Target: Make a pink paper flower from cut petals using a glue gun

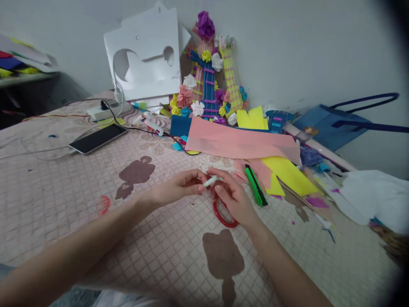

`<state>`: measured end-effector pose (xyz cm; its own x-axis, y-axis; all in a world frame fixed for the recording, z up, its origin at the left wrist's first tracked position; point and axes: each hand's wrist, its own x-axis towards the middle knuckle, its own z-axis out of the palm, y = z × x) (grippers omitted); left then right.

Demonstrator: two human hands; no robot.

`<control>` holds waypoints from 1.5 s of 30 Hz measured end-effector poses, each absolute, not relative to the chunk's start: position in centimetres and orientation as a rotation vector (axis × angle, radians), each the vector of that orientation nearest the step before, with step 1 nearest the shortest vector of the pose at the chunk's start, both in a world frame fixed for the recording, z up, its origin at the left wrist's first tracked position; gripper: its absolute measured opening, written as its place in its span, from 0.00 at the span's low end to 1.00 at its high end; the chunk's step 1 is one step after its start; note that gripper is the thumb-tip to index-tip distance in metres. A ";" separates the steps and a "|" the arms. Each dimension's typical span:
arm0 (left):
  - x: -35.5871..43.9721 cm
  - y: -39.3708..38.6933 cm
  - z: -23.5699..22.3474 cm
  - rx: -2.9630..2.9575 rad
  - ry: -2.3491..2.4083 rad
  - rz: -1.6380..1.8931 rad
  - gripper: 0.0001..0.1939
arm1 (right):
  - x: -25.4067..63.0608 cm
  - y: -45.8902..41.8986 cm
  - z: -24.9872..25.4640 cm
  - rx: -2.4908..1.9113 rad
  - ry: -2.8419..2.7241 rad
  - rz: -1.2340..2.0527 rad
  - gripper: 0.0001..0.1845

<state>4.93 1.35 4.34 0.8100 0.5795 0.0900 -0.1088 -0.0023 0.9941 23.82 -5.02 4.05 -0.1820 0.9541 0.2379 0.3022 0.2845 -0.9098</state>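
A small white strip, likely paper, (210,181) sits between the fingertips of both hands over the middle of the table. My left hand (182,186) pinches its left end between thumb and fingers. At the other end, my right hand (233,194) is closed, with its index finger and thumb around the strip. Just below the right palm a red loop (226,221) shows, looking like a scissors handle. Whether it hangs from that hand or lies on the table I cannot tell. To the right of this hand lies a green box cutter (255,185).
Pink paper (239,138) and yellow paper (294,175) lie beyond the hands. A phone (99,138) and a hot glue gun (152,123) with a cord are at left. Flower-decorated paper guitars (209,85) and a white foam board (147,51) lean on the wall. A blue bag (332,125) stands right.
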 end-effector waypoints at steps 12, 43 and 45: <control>5.2 -0.8 2.9 1.222 0.470 0.447 0.10 | 24.0 -5.9 3.9 -1.232 -1.903 0.487 0.12; 5.3 -1.3 2.2 0.881 0.372 0.467 0.12 | 23.8 -6.9 3.3 -1.224 -2.018 0.170 0.17; 5.3 -1.4 2.2 0.885 0.384 0.467 0.11 | 23.7 -6.9 3.3 -1.214 -2.020 0.153 0.18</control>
<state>5.35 -1.35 2.23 0.8339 0.5371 -0.1271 -0.2285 0.5455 0.8063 23.73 -6.95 3.28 -0.2593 0.7977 0.5444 0.7065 0.5410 -0.4562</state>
